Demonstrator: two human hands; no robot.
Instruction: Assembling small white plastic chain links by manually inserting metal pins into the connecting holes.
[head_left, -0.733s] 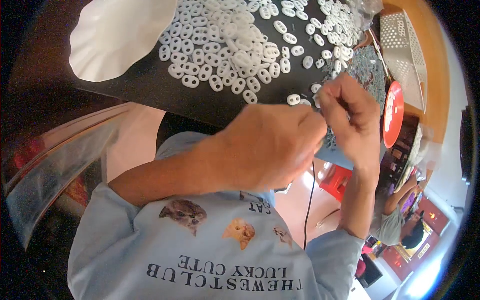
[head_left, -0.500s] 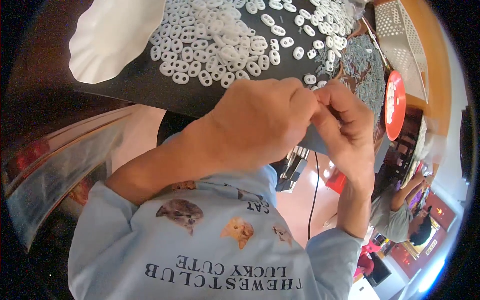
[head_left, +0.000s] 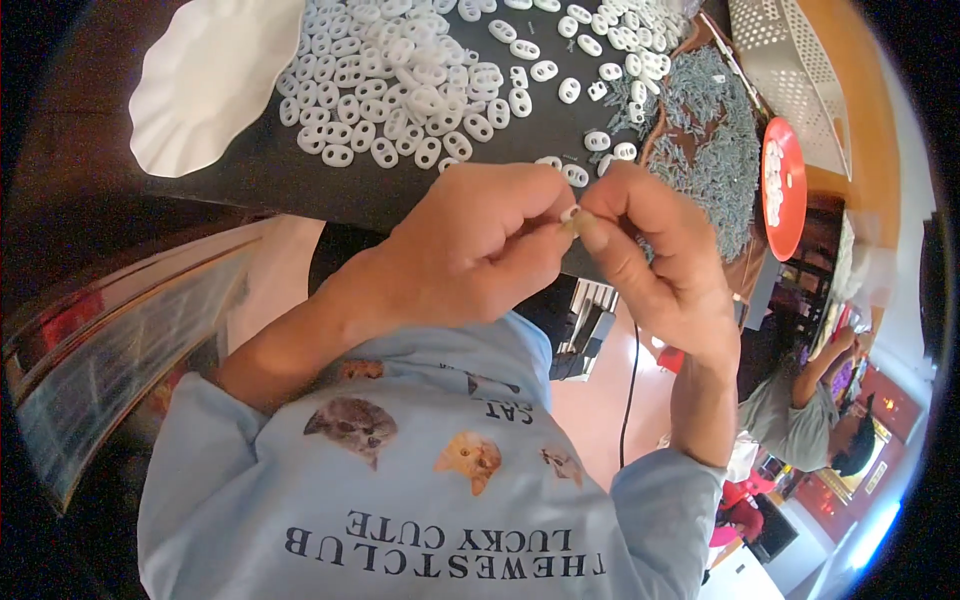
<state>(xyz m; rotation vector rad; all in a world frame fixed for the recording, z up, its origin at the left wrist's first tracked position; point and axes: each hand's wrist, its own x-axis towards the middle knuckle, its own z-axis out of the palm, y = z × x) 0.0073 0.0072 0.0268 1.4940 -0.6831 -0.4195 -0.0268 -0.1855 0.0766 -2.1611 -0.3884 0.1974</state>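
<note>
Before my chest, just past the near edge of the dark table (head_left: 225, 187), both hands meet at the fingertips. A small white plastic piece (head_left: 570, 213) shows between them, mostly covered by the fingers. My left hand (head_left: 480, 240) pinches it between thumb and curled forefinger. From the other side my right hand (head_left: 665, 265) closes thumb and forefinger on the same piece. Behind the hands lies a heap of white oval two-hole plastic pieces (head_left: 385, 85). Several similar white pieces (head_left: 575, 175) lie close behind my fingertips.
Left of the heap is a white scalloped tray (head_left: 205, 85). Small thin grey pieces (head_left: 715, 160) are spread on the right, near a red plate (head_left: 785, 190) holding white pieces and a white perforated basket (head_left: 790, 70). Another person (head_left: 805, 410) sits further right.
My left hand has turned, so its thumb and forefinger show. The small white piece has come into sight between the fingertips. The table scene has shifted slightly left and up.
</note>
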